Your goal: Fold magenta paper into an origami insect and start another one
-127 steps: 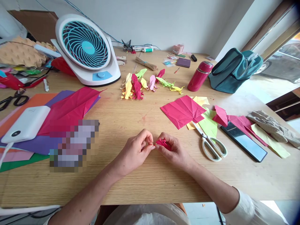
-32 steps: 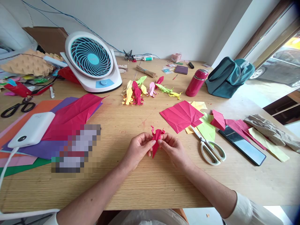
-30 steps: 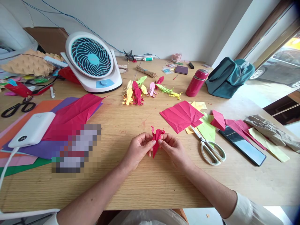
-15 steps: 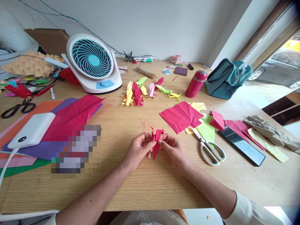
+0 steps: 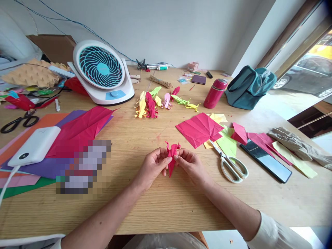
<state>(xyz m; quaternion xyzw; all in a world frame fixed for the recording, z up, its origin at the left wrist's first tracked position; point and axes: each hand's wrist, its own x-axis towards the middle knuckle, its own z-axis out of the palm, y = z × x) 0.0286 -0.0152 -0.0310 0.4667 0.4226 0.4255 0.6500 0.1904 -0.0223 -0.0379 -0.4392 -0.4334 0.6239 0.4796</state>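
Left hand (image 5: pixel 155 165) and right hand (image 5: pixel 191 165): close together, both pinching the red origami figure (image 5: pixel 172 150), seemingly to keep its folds pressed | figure: between them, over the worktop (image 5: pixel 153 216), tip toward its near edge | white-handled scissors (image 5: pixel 225 157): to the right, probably for easy reach

Left hand (image 5: pixel 153 166), right hand (image 5: pixel 191 165) pinching; thumbs (image 5: pixel 165 162) close together; forearms (image 5: pixel 105 211) angled inward

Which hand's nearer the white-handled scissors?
Right. The right hand is to the left of the white-handled scissors, not touching them; the left hand is farther left, across the folded red paper both hands pinch.
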